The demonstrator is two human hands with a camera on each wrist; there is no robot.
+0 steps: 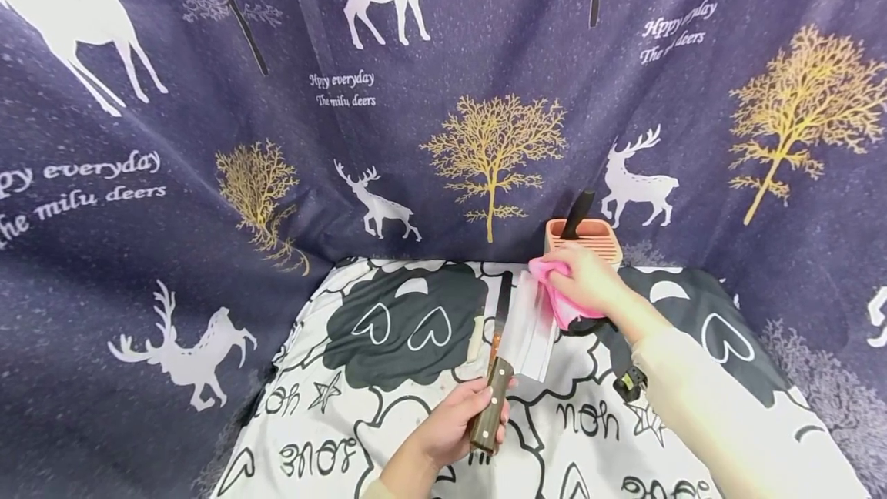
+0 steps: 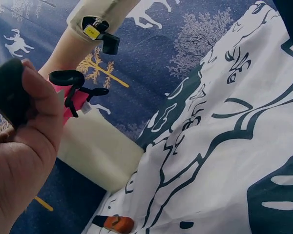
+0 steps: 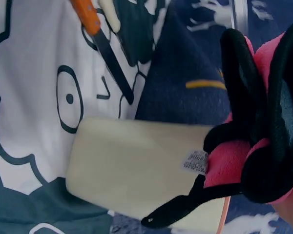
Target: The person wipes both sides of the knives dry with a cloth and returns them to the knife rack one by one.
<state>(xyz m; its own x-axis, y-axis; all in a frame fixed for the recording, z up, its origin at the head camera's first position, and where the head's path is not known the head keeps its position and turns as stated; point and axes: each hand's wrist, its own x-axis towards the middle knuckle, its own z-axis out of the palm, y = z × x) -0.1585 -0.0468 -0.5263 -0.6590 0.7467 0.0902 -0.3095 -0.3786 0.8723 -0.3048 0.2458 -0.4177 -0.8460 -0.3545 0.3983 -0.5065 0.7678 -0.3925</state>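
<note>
Brown wood fills the left hand [image 1: 457,418] in my head view: its fingers are wrapped round the handle of a cleaver [image 1: 524,333], which I see over the middle of the patterned sheet [image 1: 409,449]. The broad blade reaches out past those fingers toward the sheet's far edge. From the far right side of the blade, I have the right hand [image 1: 585,279] bunching a pink rag [image 1: 570,313], its fingers clenched on the folds with the rag against the metal. My right wrist view shows black trim on it. Just left of the blade lies an orange-handled knife [image 3: 113,68], tip toward the far edge. Beyond the right hand, at that edge, stands a slotted holder [image 1: 614,246] with a black handle [image 1: 578,210] sticking up.
</note>
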